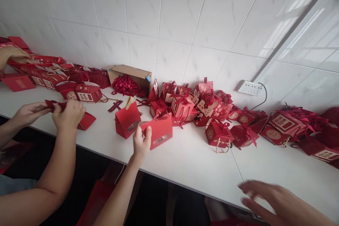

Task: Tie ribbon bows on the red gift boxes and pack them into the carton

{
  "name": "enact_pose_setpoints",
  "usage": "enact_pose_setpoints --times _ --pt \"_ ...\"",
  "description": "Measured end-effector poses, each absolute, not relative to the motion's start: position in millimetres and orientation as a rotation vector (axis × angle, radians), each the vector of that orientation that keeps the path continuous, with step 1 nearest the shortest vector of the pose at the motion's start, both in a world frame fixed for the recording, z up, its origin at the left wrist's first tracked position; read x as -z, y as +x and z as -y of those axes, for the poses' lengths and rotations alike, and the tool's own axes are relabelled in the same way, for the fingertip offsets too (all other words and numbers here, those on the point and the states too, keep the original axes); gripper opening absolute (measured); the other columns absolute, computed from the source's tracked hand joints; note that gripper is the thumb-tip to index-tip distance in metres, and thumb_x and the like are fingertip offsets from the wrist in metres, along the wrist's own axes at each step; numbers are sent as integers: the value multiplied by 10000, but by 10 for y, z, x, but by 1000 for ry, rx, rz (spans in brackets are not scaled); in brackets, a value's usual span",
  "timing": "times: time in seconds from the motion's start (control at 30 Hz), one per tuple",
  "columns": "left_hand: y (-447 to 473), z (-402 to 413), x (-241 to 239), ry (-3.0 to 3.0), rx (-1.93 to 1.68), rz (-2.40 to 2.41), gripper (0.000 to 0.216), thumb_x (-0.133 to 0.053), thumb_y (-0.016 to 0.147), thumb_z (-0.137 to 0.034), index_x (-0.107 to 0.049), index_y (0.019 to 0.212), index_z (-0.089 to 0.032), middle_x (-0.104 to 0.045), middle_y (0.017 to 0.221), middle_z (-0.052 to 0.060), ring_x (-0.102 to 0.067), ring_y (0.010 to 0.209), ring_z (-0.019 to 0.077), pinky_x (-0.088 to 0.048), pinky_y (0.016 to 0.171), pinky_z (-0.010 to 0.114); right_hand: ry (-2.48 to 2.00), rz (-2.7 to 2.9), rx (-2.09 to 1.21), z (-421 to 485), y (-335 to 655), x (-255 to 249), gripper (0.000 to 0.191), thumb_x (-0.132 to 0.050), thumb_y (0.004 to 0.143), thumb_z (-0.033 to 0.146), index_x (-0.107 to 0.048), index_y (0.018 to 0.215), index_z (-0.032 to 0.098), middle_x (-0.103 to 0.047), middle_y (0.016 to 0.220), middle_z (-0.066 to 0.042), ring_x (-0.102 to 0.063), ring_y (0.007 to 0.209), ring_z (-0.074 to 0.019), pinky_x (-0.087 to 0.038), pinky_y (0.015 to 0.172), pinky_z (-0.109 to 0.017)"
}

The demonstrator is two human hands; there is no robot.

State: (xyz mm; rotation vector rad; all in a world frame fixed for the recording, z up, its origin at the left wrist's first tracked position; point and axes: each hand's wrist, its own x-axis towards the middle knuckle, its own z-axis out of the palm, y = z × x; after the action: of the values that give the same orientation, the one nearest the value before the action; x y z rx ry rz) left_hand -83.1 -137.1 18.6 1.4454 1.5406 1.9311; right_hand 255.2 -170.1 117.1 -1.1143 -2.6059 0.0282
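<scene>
In my left hand (142,141) is a red paper gift box (162,133) with a small window, held above the white table by its left edge, the thumb across its face. My right hand (272,199) hangs over the table's front edge at the lower right. Its fingers are stretched and apart, slightly blurred, with nothing between them. Just left of the held box stands another red gift box (126,122) with a window and a tag at its top. Beyond the held box lies a pile of decorated red gift boxes (182,105) with ribbons.
A co-worker's hands (67,113) fold a red piece at the left; another person's hand (16,54) reaches in farther back. A cardboard box (129,70) contains red ribbons (125,85). More boxes (288,123) lie at right. A power strip (249,87) is against the tiled wall.
</scene>
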Motion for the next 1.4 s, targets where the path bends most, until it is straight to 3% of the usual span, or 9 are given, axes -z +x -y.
enact_pose_setpoints --times 0.07,0.2,0.27,0.43,0.7,0.9,1.0,1.17,1.4 --pt "-400 1431 -9 1531 -1853 -1481 236 -461 887 -371 -561 955 -168 -623 925 58 -604 817 172 -498 704 276 -1148 2693 -165 1658 2624 -1121 268 -492 856 494 -669 820 296 -698 668 -37 -654 545 -188 -518 464 -288" --pt "-30 1550 125 1668 -1485 -1266 204 -415 880 -363 -513 851 -186 -601 758 25 -579 672 146 -483 610 248 -1345 2609 -255 1344 2149 -966 350 -566 809 458 -640 1018 187 -699 910 -104 -673 741 -255 -510 613 -355" --pt "26 1555 131 1645 -1457 -1250 197 -408 873 -361 -500 856 -188 -597 754 23 -566 669 145 -479 615 249 -1304 2457 -361 1243 1936 -862 308 -565 823 400 -620 1030 178 -682 948 -100 -657 773 -225 -490 637 -322" --pt "83 1495 129 1649 -1395 -1212 201 -421 865 -367 -507 868 -185 -595 756 18 -562 677 145 -475 630 250 -1141 2076 -651 1284 1832 -586 244 -456 894 356 -617 864 175 -662 788 -24 -583 666 -133 -436 597 -236" --pt "147 1435 -224 1751 -1359 -1083 278 -538 811 -366 -530 1009 -171 -610 1008 63 -598 908 176 -480 805 282 -984 1846 -553 1270 1783 -382 193 -493 885 333 -598 796 198 -641 779 -26 -595 727 -156 -452 691 -274" --pt "335 1322 -339 1795 -1555 -1194 120 -549 831 -296 -483 859 -199 -608 807 2 -613 769 128 -495 705 237 -924 1812 -473 1286 1813 -265 121 -469 889 281 -563 911 206 -625 849 -44 -597 790 -164 -473 723 -294" --pt "358 1315 -321 1937 -1601 -1167 53 -524 854 -241 -544 840 -194 -615 793 2 -607 761 122 -493 706 232 -912 1813 -500 1294 1850 -247 96 -492 880 278 -547 913 206 -617 852 -42 -596 781 -159 -478 710 -289" --pt "313 1307 -320 2137 -1673 -1019 167 -502 855 -134 -644 922 -192 -623 922 38 -606 878 140 -504 782 257 -843 1813 -459 1269 1856 -199 94 -490 897 266 -566 884 213 -606 818 -32 -584 756 -154 -479 692 -295" --pt "251 1261 -314 2308 -1646 -921 299 -502 819 -83 -634 1067 -188 -604 1007 69 -601 948 169 -524 820 293 -794 1802 -435 1252 1835 -142 100 -478 889 191 -573 914 213 -595 814 -31 -574 760 -156 -479 692 -307"
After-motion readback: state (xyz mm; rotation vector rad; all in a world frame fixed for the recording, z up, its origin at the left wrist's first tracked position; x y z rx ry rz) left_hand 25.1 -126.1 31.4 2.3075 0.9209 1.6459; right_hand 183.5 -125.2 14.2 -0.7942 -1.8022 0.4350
